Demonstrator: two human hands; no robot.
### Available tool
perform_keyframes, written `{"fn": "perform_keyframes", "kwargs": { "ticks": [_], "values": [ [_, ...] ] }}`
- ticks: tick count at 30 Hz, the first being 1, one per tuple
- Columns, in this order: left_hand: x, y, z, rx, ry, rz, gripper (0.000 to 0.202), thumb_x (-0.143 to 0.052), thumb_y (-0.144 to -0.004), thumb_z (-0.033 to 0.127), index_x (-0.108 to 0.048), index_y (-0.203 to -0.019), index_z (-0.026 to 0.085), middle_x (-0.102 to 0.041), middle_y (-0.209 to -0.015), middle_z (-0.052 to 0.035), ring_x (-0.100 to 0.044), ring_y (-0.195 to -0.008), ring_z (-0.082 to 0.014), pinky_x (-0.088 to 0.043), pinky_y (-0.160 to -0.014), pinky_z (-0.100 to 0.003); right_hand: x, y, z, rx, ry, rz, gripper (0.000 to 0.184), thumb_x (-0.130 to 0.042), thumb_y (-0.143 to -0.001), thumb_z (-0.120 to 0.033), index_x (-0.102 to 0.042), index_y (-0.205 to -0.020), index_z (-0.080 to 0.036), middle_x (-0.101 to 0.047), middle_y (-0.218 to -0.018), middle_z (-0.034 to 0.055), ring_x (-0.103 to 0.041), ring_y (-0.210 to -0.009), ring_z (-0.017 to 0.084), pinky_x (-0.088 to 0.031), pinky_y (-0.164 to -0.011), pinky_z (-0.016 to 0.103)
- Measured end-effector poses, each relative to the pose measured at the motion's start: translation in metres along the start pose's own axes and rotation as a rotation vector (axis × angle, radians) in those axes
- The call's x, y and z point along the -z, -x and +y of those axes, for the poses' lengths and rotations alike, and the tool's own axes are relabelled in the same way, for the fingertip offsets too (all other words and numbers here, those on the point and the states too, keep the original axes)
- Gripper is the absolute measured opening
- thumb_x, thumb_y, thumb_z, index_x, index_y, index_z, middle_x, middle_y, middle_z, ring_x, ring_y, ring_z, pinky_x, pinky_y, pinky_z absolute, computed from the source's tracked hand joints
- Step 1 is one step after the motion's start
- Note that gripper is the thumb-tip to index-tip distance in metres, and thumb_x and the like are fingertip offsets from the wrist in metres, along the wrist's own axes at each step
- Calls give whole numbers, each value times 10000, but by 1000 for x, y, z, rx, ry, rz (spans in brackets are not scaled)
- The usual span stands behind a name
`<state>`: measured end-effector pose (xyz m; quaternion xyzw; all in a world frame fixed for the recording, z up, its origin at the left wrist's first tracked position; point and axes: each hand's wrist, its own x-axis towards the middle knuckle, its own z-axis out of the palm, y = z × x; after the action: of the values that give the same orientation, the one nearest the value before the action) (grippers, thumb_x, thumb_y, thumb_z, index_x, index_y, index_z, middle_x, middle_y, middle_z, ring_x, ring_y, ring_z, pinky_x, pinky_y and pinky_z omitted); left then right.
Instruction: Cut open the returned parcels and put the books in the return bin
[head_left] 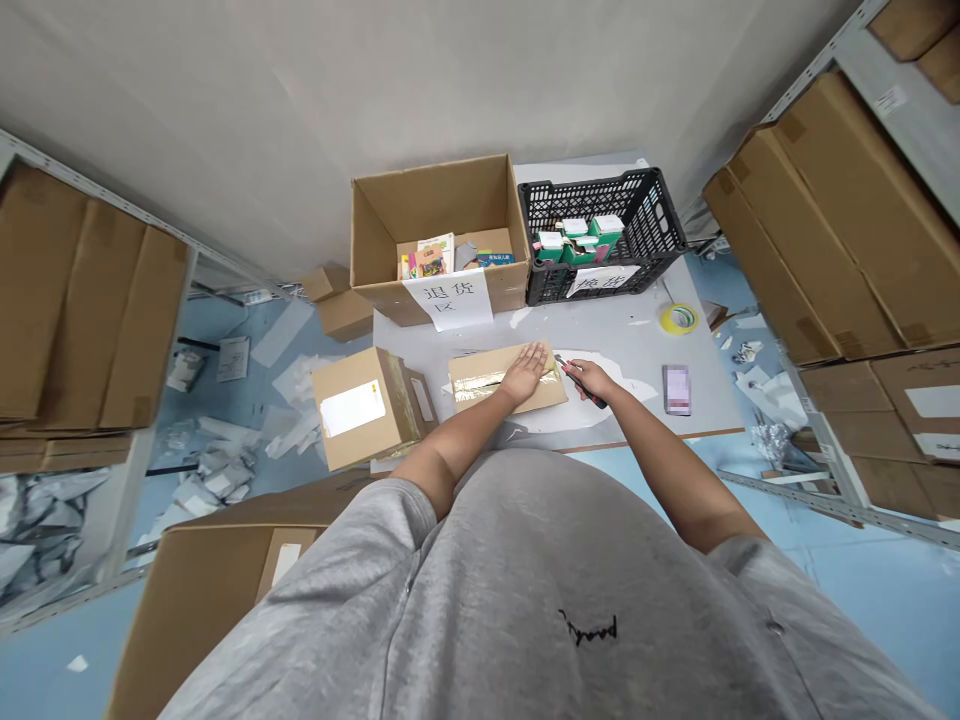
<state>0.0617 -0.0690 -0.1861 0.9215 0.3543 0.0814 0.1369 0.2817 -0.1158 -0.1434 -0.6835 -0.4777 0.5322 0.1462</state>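
Observation:
A small flat cardboard parcel (487,380) sealed with shiny tape lies on the grey table (637,340) in front of me. My left hand (525,370) lies flat on the parcel's right part, fingers stretched out. My right hand (592,380) is closed round a box cutter (571,375) with a dark handle, its tip at the parcel's right end. Under the parcel lies a white sheet (592,405).
An open carton (435,240) with books and a paper label stands at the back, a black crate (600,240) with green-white packs beside it. A tape roll (679,318) and phone (676,389) lie right. A taped box (364,405) sits left. Shelves of cartons flank both sides.

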Motion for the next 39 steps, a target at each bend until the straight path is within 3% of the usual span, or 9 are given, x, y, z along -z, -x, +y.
{"fn": "perform_keyframes", "kwargs": {
  "ticks": [7, 13, 19, 26, 31, 35, 39],
  "values": [
    [-4, 2, 0, 2, 16, 17, 521, -401, -1092, 291, -477, -1542, 41, -408, -1636, -213, -257, -1587, -268, -256, -1322, -509, -10, 1, 0, 49, 135, 33, 292, -436, -1066, -471, -585, -1008, -228, -553, -518, -81, -565, -393, 133, -396, -458, 195],
    [-4, 2, 0, 10, 29, 36, 500, -396, -1097, 298, -511, -1527, 71, -447, -1614, -197, -297, -1573, -269, -282, -1311, -523, -10, 15, -9, -48, 217, 20, 293, -424, -1082, -458, -589, -1014, -225, -577, -528, -68, -568, -390, 124, -395, -492, 200],
    [1, -1, -1, 21, 34, 19, 506, -402, -1098, 308, -517, -1526, 62, -447, -1611, -204, -318, -1567, -268, -280, -1312, -510, -13, 16, -26, -126, 204, 38, 311, -436, -1084, -474, -613, -1056, -220, -570, -530, -57, -594, -392, 143, -379, -486, 221],
    [0, -3, -1, 48, 32, 53, 491, -386, -1099, 284, -535, -1515, 70, -481, -1594, -190, -356, -1553, -250, -294, -1311, -473, -18, 26, -19, -123, 270, 9, 304, -455, -1080, -471, -616, -1017, -221, -592, -547, -58, -588, -391, 123, -371, -495, 208],
    [9, -5, -3, 30, 15, 30, 485, -424, -1090, 312, -555, -1500, 90, -480, -1601, -178, -379, -1546, -249, -330, -1288, -456, -16, 24, -17, -133, 152, 20, 332, -446, -1081, -504, -603, -1031, -216, -585, -546, -56, -593, -402, 132, -391, -478, 204],
    [21, 3, -4, 17, 28, 12, 538, -493, -1064, 397, -519, -1538, 143, -450, -1627, -162, -369, -1553, -245, -303, -1288, -470, 0, 26, -8, -140, 158, 49, 362, -477, -1057, -545, -605, -1014, -209, -589, -543, -48, -593, -398, 142, -392, -459, 210],
    [28, 19, 0, -11, 54, 10, 744, -557, -998, 599, -450, -1576, 144, -398, -1655, -187, -317, -1572, -293, -247, -1290, -502, 8, 21, -8, -97, 116, 106, 392, -440, -1061, -565, -584, -962, -213, -614, -566, -32, -616, -435, 144, -403, -460, 210]
  ]
}}
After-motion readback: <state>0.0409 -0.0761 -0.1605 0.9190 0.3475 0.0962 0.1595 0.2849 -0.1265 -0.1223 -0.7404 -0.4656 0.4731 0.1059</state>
